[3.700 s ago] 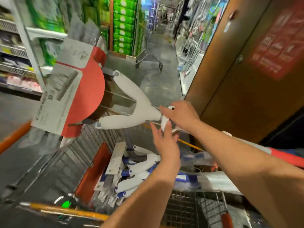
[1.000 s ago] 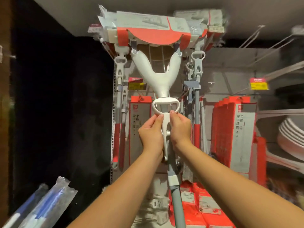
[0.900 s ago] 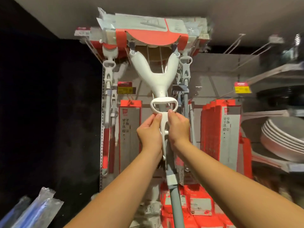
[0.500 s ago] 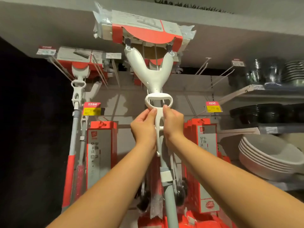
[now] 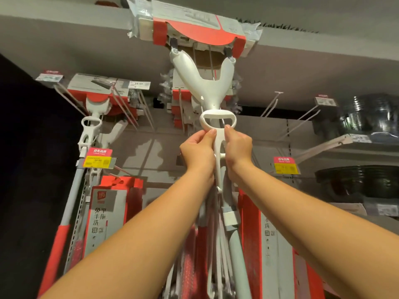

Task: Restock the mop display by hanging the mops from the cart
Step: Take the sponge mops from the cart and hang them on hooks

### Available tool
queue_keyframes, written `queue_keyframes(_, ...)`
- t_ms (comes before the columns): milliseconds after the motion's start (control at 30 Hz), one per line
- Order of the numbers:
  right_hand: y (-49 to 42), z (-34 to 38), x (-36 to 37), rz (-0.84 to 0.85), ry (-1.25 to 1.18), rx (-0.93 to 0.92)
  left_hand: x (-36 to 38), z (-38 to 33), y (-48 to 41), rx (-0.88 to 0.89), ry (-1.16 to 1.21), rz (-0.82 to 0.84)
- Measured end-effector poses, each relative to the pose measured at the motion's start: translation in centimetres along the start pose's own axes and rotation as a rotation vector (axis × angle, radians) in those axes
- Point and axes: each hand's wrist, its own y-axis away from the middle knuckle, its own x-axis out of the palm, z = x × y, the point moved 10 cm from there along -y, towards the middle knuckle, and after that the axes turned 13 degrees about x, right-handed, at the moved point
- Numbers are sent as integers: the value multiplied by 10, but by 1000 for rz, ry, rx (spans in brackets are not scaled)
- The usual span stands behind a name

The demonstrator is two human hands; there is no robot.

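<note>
I hold a white mop [image 5: 203, 87] upright, its head up, in front of the display. Its red-and-white packaged head [image 5: 194, 29] is raised to the level of the top shelf edge. My left hand [image 5: 199, 152] and my right hand [image 5: 237, 147] both grip the white wringer handle just below its oval loop [image 5: 218, 119]. The grey pole [image 5: 236, 251] runs down between my forearms. Another mop [image 5: 90, 126] hangs on the display at the left. Behind my mop several mop heads [image 5: 183, 100] hang on a hook. The cart is out of view.
Long metal display hooks [image 5: 302, 119] stick out at the upper right, some bare. Red-and-grey boxed products [image 5: 108, 212] hang at left and right. Yellow price tags [image 5: 98, 161] sit on hook ends. Dark bowls [image 5: 367, 184] fill shelves at the right.
The mop came from the cart to the display. Over the last second both hands have lifted it higher, and its head now reaches the top shelf edge. The grip is unchanged.
</note>
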Motion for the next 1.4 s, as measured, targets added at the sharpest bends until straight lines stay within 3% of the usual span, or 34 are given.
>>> queue_keyframes(300, -46, -19, 16, -24, 15, -4, 11, 40, -50, -4, -36, 63)
queue_keyframes(533, -86, -43, 44, -67, 50, 9, 6, 72, -116, 3, -242, 199)
queue_keyframes(1167, -164, -73, 80, -100, 230, -79, 20, 134, -193, -92, -267, 442)
queue_keyframes(1400, -162, -72, 101, -37, 158, -130, 2, 127, -212, 31, -275, 391)
